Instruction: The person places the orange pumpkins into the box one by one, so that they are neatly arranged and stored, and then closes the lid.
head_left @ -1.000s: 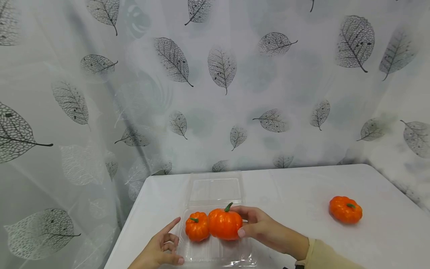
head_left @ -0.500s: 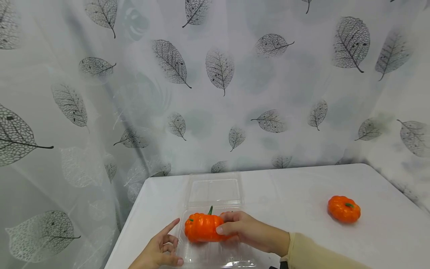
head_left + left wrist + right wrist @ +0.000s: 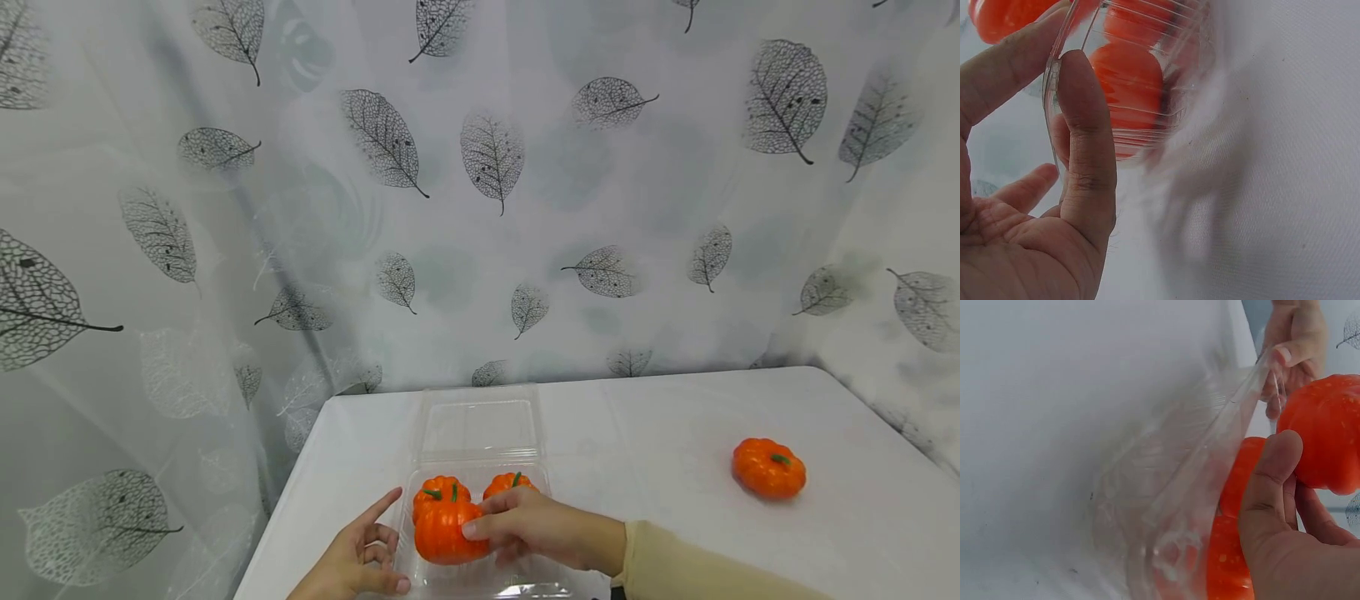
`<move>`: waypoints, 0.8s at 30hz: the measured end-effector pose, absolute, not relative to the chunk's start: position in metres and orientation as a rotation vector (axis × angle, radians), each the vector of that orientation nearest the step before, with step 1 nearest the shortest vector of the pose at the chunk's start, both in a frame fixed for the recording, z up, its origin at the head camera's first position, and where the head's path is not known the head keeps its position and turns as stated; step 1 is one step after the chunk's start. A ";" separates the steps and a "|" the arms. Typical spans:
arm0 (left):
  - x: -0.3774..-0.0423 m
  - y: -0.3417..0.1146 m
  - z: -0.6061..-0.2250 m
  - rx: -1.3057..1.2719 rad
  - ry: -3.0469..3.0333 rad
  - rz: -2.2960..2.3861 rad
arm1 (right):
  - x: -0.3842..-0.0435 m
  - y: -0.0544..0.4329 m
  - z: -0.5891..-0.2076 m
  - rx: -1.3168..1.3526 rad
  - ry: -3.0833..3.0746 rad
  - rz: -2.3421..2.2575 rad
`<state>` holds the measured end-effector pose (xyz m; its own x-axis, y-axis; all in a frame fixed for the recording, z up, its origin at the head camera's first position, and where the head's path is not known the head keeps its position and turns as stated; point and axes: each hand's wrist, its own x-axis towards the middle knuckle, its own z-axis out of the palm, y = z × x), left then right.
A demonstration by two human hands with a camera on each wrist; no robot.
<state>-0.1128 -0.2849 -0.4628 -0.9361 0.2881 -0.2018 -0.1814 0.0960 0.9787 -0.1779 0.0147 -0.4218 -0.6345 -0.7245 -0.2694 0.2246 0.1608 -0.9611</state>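
Observation:
My right hand holds a shiny orange toy pumpkin with a green stem, thumb on its near side. It hangs over the front left of a clear plastic clamshell box. Two more pumpkins sit in the box's back half: one at the left, the other at the right, partly behind my right hand. At the box's left side, my left hand grips the rim, thumb at the front corner and index finger stretched along the edge. In the right wrist view the held pumpkin is above the rim.
The box's lid lies folded back on the white table. Another orange pumpkin rests far to the right. Behind the table hangs a pale curtain with a leaf print.
My right hand has carried its pumpkin left and then toward the front of the box, uncovering the back right pumpkin. The left hand stays at the rim.

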 end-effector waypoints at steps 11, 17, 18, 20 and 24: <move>-0.112 -0.286 -0.462 0.137 2.028 1.910 | -0.170 0.006 -0.426 -0.496 1.875 -1.425; -0.112 -0.286 -0.463 0.151 2.030 1.915 | -0.165 0.002 -0.429 -0.542 1.965 -1.371; -0.112 -0.286 -0.463 0.138 2.028 1.916 | -0.164 0.002 -0.430 -0.552 1.969 -1.367; -0.112 -0.285 -0.464 0.118 2.026 1.916 | -0.164 0.001 -0.432 -0.562 1.983 -1.353; -0.113 -0.285 -0.464 0.076 2.026 1.915 | -0.163 -0.001 -0.431 -0.567 1.974 -1.334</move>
